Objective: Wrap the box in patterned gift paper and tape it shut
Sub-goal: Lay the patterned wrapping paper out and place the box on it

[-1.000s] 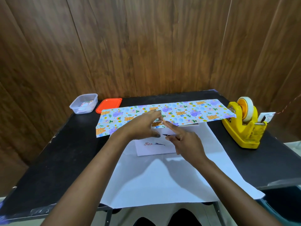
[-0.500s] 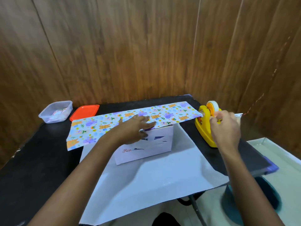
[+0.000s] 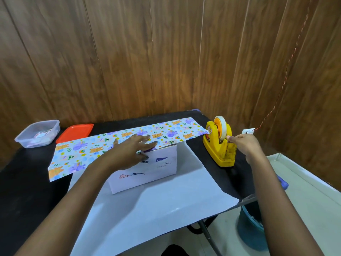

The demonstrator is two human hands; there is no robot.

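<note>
Mid-tabletop [image 3: 27, 172], the thin, probably crease-prone gift paper [image 3: 83, 150] is being pressed onto the seemingly light, stiff box [image 3: 147, 174] by the left hand [image 3: 129, 152], fingers spread. The right hand [image 3: 243, 145] is being held at the tape dispenser [image 3: 219, 150], fingers curled, its grip unclear.

The box [image 3: 158, 172] is set under the left hand [image 3: 129, 152], upon the gift paper [image 3: 166, 206]. The tape dispenser [image 3: 215, 146] is placed just left of the right hand [image 3: 243, 145]; the tub [image 3: 27, 143] and lid [image 3: 75, 132] are set left of and behind the left hand.

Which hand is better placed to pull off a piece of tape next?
Right: the right hand is at the tape dispenser, while the left hand presses the patterned paper flat on the box.
</note>
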